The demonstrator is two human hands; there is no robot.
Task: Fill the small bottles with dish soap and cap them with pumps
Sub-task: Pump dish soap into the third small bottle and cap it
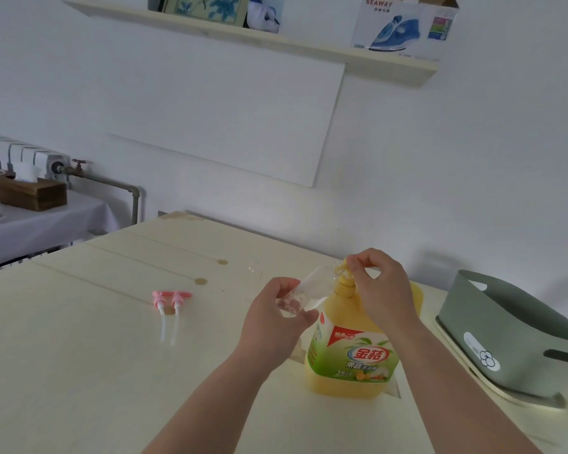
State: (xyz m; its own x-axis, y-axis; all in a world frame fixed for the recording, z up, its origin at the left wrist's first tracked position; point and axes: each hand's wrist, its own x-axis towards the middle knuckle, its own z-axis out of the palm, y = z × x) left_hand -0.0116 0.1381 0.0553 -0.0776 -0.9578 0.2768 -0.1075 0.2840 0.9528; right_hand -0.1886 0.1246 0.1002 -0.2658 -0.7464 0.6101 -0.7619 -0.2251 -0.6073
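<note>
Both forearms reach forward. The left hand [276, 317] curls in a grip; the right hand [379, 286], higher, pinches with its fingertips.

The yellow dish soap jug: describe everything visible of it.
The dish soap jug is a large translucent yellow plastic bottle that looks well filled with yellow liquid. It stands upright on the cream table. A green, white and red label with Chinese characters covers its front. A yellow pump sits on its neck, and the right hand grips the pump's head. The left hand holds a small clear bottle tilted, its mouth up at the pump's spout.
</note>
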